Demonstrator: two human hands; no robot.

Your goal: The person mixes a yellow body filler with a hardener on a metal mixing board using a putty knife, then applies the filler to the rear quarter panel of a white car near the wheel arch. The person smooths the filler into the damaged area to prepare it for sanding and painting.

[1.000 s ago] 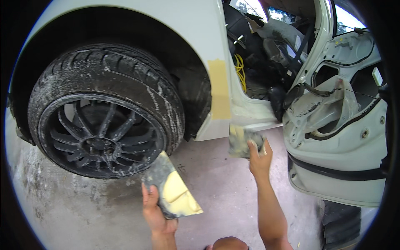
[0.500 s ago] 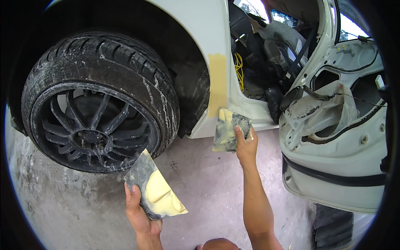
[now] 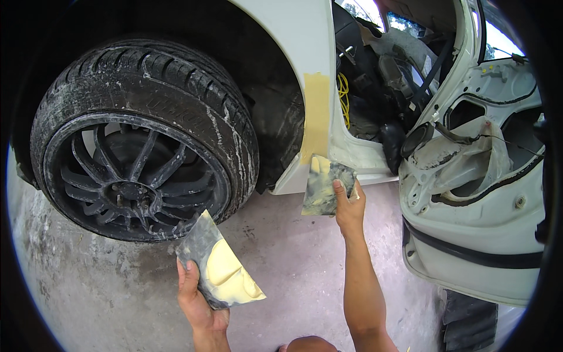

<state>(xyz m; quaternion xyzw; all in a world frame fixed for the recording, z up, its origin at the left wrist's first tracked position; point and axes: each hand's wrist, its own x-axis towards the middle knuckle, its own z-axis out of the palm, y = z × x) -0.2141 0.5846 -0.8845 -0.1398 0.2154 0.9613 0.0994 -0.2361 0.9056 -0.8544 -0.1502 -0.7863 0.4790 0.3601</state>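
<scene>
My left hand [image 3: 196, 293] grips a dark grey mixing board [image 3: 196, 246] by its left edge, thumb on top. A thick mound of pale yellow body filler [image 3: 226, 270] lies on that board, with a groove across it. Pinched between thumb and fingers of my right hand [image 3: 350, 205] is a flat square filler spreader [image 3: 328, 188], smeared with yellow and grey. Its upper edge is at the lower end of a beige-yellow filler strip [image 3: 316, 117] on the white car body panel [image 3: 293, 35]; whether it touches there I cannot tell.
A dusty black wheel [image 3: 138, 176] fills the left, inside a dark wheel arch. On the right hangs an opened, stripped white door [image 3: 469, 229] with a torn plastic sheet. Yellow cable [image 3: 343, 101] lies in the doorway. Black ribbed material [image 3: 469, 320] rests on the concrete floor [image 3: 281, 246].
The car has shifted slightly rightward in view. My right hand and the spreader have moved a little right in the picture, less than the car. My left hand and the board are almost unmoved.
</scene>
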